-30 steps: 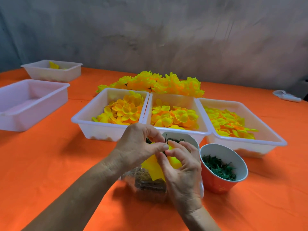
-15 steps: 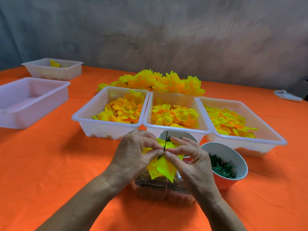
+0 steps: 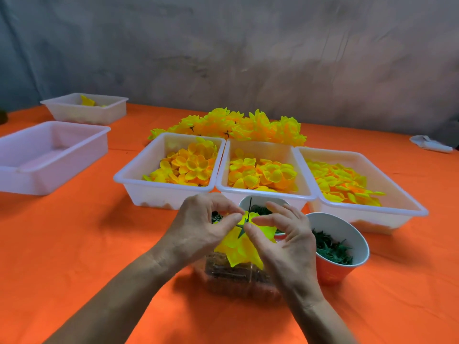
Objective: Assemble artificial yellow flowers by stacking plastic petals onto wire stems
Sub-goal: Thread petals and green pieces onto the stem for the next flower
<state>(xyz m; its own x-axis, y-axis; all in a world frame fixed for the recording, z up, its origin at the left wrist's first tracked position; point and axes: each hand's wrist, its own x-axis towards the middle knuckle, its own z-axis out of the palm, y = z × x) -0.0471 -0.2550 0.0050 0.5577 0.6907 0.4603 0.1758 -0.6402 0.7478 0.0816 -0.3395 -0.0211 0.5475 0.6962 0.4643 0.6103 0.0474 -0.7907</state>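
Head view looks forward and down (close) over the orange table [image 3: 62, 244].

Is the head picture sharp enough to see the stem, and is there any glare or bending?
Head view: the thin dark stem reads clearly above the yellow petals; soft even light, shadows faint on the orange table, no glare; tubs bow outward toward the edges.

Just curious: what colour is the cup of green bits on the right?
Orange outside, white inside: the cup, seen in the head view.
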